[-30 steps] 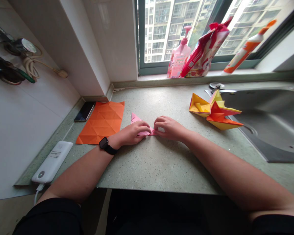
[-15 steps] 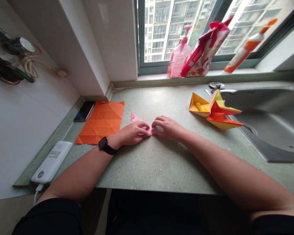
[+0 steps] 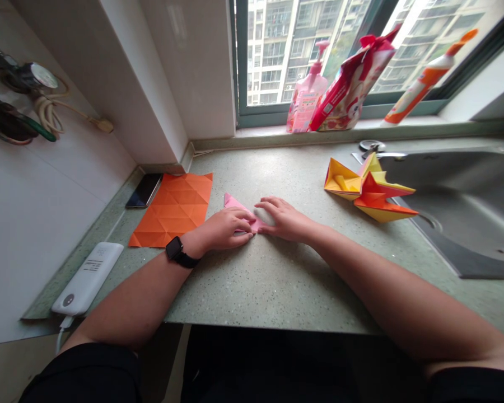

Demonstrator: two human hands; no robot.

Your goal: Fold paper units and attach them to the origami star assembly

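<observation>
Pink paper (image 3: 232,202), folded narrow w/ a pointed corner, lies approx. midway btwn near & far edges of the surface (image 3: 260,291), under/btwn both hands. Step in hand looks like pressing folds: best to line edges up first, pin one end w/ L, run R along the crease w/ even pressure, paper flat on the surface. Thin layers would prob. slip if pushed sideways.

L hand (image 3: 224,228): palm down over the paper, fingers bent, tips & thumb close together at its lower edge; can't tell if pinching or just pressing. R hand (image 3: 288,221): fingers arched, spread well away from thumb, thumb at the paper's R end. Forearms angle in from the near edge, L & R; watch (image 3: 175,248) on L wrist.

Outward: creased orange paper (image 3: 174,210) beside L hand, toward the surface's L edge; phone (image 3: 145,190) beyond, near far-L corner; power bank (image 3: 88,279) near near-L corner. Folded paper piece (image 3: 380,210) R, by the sink (image 3: 466,271).
</observation>
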